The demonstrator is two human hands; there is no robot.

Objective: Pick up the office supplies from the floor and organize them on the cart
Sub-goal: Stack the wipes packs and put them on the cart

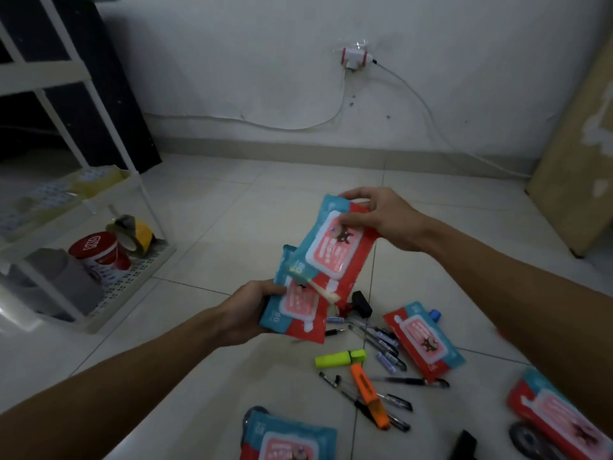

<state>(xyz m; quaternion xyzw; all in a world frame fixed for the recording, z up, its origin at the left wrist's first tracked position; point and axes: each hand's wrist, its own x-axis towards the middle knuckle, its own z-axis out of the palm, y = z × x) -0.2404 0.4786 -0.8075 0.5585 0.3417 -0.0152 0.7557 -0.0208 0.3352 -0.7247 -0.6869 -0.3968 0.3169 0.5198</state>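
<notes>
Two hands each grip a wipes pack, left hand (247, 313), right hand (381, 217), above pale tiled floor (232, 210); white wall (265, 61) fills the upper frame.

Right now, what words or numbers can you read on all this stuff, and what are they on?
"80": on the blue corner of the wipes pack in the left hand.
"80": on the blue strip of the wipes pack in the right hand, partly hidden.
Red cup lid on the cart: white logo letters, too blurred to read.
Pink labels on every wipes pack: print too small and blurred.
Pens and highlighters: nothing readable.
</notes>
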